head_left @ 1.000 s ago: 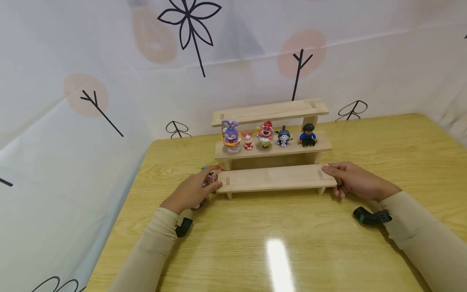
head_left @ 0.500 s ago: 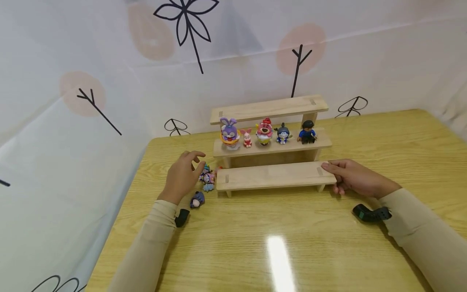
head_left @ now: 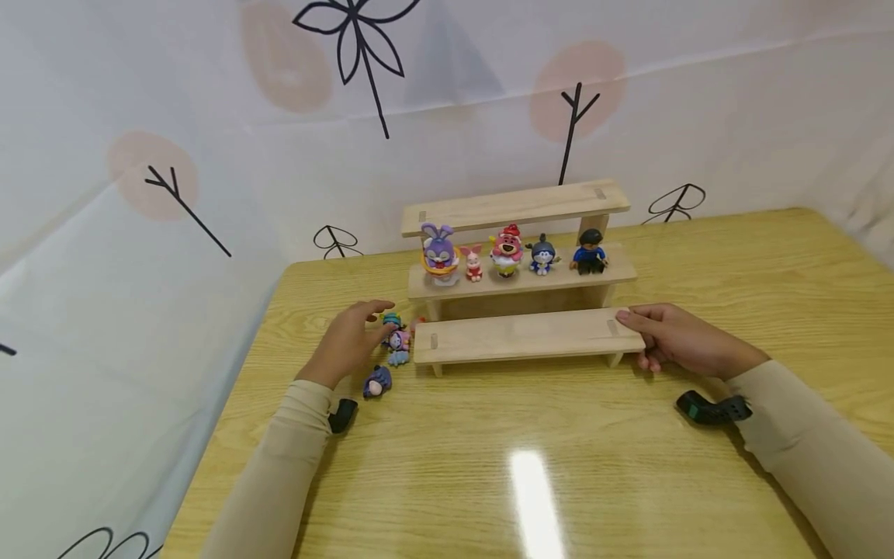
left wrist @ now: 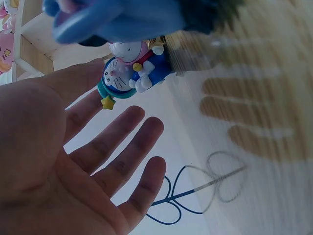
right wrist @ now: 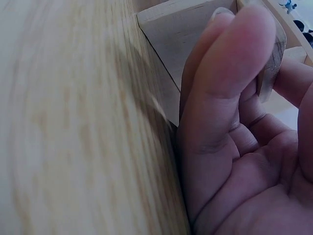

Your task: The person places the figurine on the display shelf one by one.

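My left hand (head_left: 347, 341) reaches beside a cluster of small figurines (head_left: 399, 341) at the left end of a three-step wooden stand (head_left: 524, 338). Its fingers are spread and loosely bent. In the left wrist view, a blue-and-white cat figurine (left wrist: 117, 76) with a yellow star is by the thumb and index finger, with no clear grip on it. A dark blue donkey-like figurine (head_left: 377, 382) lies nearer, and its blurred blue shape (left wrist: 132, 19) fills the top of that view. My right hand (head_left: 677, 341) grips the right end of the lowest step, thumb on top, fingers curled beneath.
Along the middle step sit a purple rabbit figurine (head_left: 440, 256), a small pink pig (head_left: 474, 264), a pink bear (head_left: 506, 252), a blue-white figure (head_left: 542, 256) and a black-capped figure (head_left: 590, 252). Patterned cloth (head_left: 461, 140) hangs behind the wooden table (head_left: 433, 466).
My left hand has let go of the stand's left end, drawn left, then come back slightly toward the figurines, which came into sight. My right hand keeps its hold on the step.
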`<move>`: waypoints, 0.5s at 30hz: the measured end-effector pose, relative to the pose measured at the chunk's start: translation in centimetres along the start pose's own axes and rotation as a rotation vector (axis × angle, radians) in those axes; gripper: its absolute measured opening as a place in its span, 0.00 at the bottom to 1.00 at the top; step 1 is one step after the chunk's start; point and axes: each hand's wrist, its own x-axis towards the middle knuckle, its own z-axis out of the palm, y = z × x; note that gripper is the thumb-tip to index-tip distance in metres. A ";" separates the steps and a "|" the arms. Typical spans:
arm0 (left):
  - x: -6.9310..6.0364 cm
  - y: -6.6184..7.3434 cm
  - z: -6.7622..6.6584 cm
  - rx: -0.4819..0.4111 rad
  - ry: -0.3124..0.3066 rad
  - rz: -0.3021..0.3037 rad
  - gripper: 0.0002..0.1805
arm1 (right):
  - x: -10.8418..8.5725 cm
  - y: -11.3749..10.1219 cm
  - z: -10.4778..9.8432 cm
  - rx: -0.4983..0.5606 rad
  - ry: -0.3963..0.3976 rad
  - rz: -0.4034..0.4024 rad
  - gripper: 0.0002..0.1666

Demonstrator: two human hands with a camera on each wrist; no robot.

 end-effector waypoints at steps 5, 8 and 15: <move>0.0 0.0 0.1 0.016 -0.015 -0.003 0.25 | -0.1 -0.2 0.1 0.008 0.004 0.000 0.29; 0.0 0.0 0.2 0.005 -0.025 -0.028 0.25 | -0.1 -0.2 0.3 0.011 0.007 0.008 0.28; 0.1 -0.2 0.5 0.005 -0.023 -0.021 0.23 | -0.2 -0.1 0.3 -0.002 0.017 0.011 0.31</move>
